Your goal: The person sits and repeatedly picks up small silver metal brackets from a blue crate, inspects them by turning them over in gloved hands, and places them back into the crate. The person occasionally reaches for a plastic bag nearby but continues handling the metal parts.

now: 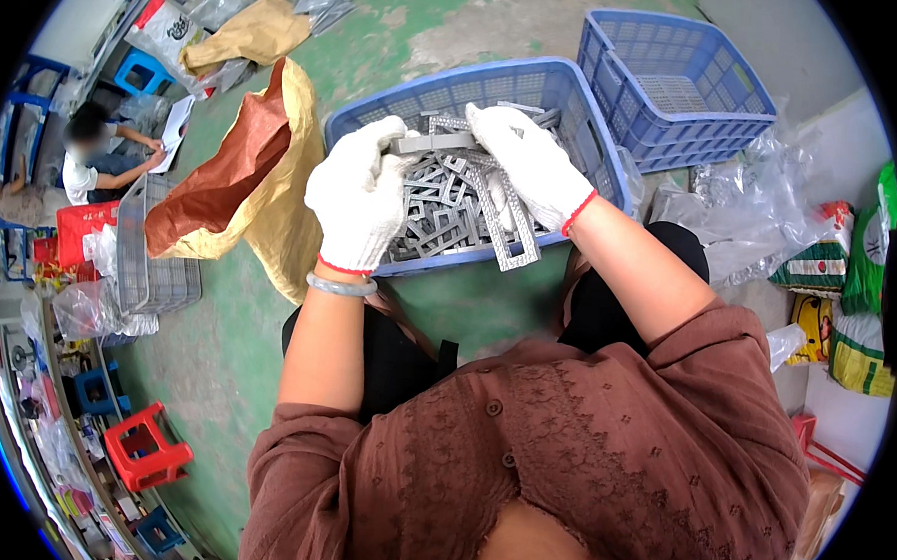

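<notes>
Both my hands wear white knit gloves with red cuffs, raised over a blue plastic crate (pixel 477 78) of grey rectangular frame-shaped parts (pixel 439 208). My left hand (pixel 360 191) pinches one end of a grey bar-like part (pixel 436 142), seen edge-on. The fingers of my right hand (pixel 534 164) close on its other end. Below my right hand hangs a long grey frame (pixel 517 223) with openings along it, slanting over the crate's near side; whether my palm grips it is hidden. The loose parts lie jumbled in the crate.
A yellow woven sack (pixel 282 203) with a red-brown lining gapes left of the crate. Stacked blue crates (pixel 677 100) stand at right, beside clear plastic bags (pixel 732 207). At far left a person (pixel 98 160) holds papers; a red stool (pixel 147 447) stands lower left.
</notes>
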{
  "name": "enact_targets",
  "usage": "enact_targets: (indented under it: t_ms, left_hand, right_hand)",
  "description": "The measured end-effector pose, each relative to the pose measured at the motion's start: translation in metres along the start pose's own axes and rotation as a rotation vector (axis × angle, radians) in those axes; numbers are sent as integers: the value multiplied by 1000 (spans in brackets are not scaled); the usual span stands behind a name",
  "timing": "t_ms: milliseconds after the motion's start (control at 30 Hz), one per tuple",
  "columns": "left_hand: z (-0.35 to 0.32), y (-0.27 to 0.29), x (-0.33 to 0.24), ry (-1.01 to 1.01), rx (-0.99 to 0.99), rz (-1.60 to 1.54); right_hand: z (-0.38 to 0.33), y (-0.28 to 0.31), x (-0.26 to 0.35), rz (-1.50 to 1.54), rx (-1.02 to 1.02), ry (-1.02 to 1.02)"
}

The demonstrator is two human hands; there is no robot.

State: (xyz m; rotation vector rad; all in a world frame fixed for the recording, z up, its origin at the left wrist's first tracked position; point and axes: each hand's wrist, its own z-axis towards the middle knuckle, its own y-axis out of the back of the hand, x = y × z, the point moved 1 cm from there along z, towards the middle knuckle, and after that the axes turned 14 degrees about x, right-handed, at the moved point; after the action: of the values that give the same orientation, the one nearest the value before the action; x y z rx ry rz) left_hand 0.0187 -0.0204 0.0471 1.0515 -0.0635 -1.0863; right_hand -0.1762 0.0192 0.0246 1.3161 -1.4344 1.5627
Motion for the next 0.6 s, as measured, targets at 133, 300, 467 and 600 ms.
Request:
enact_targets:
  t_ms: [133,300,467,600]
  left_hand:
    - [1,2,-15,-69,67,66]
    - [0,0,-30,-100,291,204]
    - [-5,-22,-4,25,327,250]
    - [-13,-31,6,15,178,146]
  right_hand:
    - [-1,3,5,-84,2,-112]
    - [9,23,-24,-396,-20,-57]
    - [9,26,-30,-761,-98,271]
    - [9,31,-29,-556,-61,160]
